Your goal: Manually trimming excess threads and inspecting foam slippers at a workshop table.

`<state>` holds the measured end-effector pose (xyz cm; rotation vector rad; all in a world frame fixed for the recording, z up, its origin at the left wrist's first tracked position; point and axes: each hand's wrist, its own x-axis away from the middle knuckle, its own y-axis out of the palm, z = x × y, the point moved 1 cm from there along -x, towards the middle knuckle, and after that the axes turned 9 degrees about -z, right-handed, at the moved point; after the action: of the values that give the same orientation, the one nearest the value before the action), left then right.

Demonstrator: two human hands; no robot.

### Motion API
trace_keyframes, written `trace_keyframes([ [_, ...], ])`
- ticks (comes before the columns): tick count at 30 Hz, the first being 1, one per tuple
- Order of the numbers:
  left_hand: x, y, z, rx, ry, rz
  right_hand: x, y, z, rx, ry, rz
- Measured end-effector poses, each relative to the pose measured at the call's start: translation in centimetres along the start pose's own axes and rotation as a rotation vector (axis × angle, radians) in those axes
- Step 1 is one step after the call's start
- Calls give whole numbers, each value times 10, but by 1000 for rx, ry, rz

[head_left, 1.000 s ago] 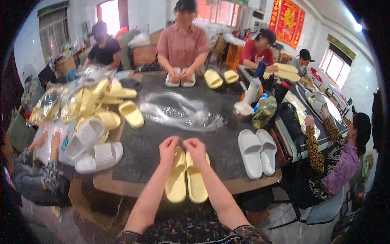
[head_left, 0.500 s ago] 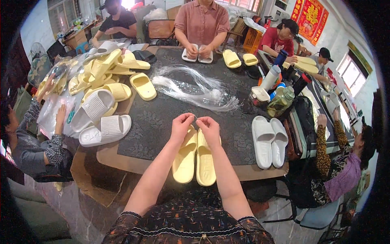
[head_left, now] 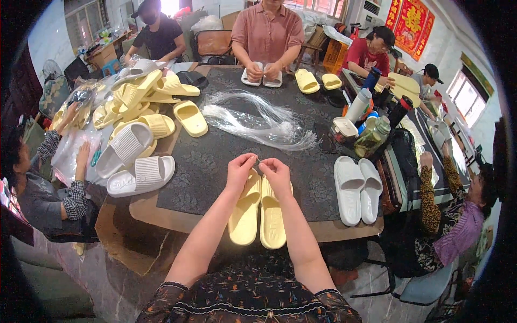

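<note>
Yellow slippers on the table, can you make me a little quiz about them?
1. True or false: the pair of yellow slippers under the person's hands lies side by side.
2. What colour is the slipper pair to its right? A white, B red, C black.
3. Fill in: the left hand and right hand meet above the pair's ____ end.

Key: 1 true; 2 A; 3 far.

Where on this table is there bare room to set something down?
Bare dark mat lies between the clear plastic strands, the white slippers at left and the yellow pair under both hands. The left side is crowded with piled yellow slippers; bottles fill the right.
</note>
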<state>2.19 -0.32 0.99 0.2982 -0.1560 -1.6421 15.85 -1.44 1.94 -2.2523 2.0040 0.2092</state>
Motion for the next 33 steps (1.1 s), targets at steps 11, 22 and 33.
trace_keyframes([
  [11, -1, 0, -2, -46, 1, 9, -2, -1, 6, 20, 6, 7],
  [22, -1, -1, -1, -5, -84, -48, -3, -5, 10, 28, 7, 26],
  [33, -1, -2, -7, -18, -66, -101, -3, -4, 13, 58, 0, 40],
])
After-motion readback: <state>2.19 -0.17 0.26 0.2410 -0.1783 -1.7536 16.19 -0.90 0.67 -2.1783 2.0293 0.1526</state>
